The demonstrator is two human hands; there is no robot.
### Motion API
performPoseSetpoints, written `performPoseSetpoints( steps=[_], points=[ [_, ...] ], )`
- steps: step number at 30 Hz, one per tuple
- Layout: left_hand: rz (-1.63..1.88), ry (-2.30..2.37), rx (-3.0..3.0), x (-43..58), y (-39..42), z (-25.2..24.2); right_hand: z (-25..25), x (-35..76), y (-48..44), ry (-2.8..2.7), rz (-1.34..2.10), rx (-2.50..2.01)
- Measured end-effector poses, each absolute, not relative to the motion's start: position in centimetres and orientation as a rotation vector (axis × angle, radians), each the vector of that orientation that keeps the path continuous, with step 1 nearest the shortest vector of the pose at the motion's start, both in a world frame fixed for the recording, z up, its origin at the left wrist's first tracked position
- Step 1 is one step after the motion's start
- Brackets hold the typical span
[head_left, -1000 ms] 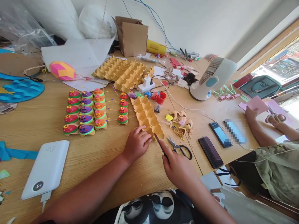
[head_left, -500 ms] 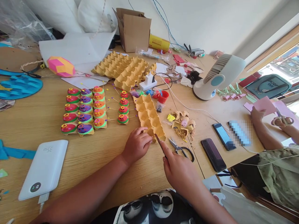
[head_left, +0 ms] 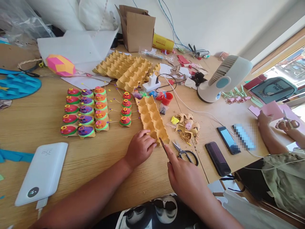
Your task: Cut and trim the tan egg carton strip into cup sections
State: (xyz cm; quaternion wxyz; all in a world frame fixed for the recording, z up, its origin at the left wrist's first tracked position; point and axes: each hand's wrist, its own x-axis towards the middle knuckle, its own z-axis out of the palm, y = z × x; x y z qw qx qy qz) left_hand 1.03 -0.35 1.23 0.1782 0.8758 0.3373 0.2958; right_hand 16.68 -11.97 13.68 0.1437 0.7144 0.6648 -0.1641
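Head view: an egg-carton strip (head_left: pixel 151 115) with two rows of cups lies hollow side up on the wooden table (head_left: pixel 114 148), its near end at the person's hands. The left hand (head_left: pixel 141 148) is half curled, its fingertips on the strip's near left corner; whether it pinches the edge or only presses, I cannot tell. The right hand (head_left: pixel 184 173) is closed around a slim, dark knife-like tool (head_left: pixel 163 147), index finger along it, the tip at the strip's near end; whether it cuts into the pulp is too small to tell.

Just right of the strip's near end lie open black-handled scissors (head_left: pixel 181 152), and beyond them a heap of carton scraps (head_left: pixel 184 117) with a yellow lump (head_left: pixel 174 120) beside it. A red cup (head_left: pixel 167 99) stands by the strip's far right side. Close on the strip's left is a row of four red-and-green painted cups (head_left: pixel 125 121); farther left sit red, purple and orange rows (head_left: pixel 86 110).

Behind the strip are larger egg trays (head_left: pixel 133 72) and a white plug block (head_left: pixel 152 84). Well to its right stand a fan (head_left: pixel 224 78), two dark phones (head_left: pixel 217 158) and a co-worker's hand (head_left: pixel 264 119) holding pink paper (head_left: pixel 274 109).
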Motion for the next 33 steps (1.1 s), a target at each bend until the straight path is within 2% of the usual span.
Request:
performPoseSetpoints(
  steps=[18, 33],
  points=[
    [0.858, 0.935, 2.477, 1.1, -0.3, 1.1, 13.7, 15.3, -10.6, 1.848, -0.372, 1.906],
    [0.878, 0.931, 2.454, 1.2, 0.0, 0.7, 13.6, 15.1, -9.3, 1.817, -0.390, 1.977]
  ],
)
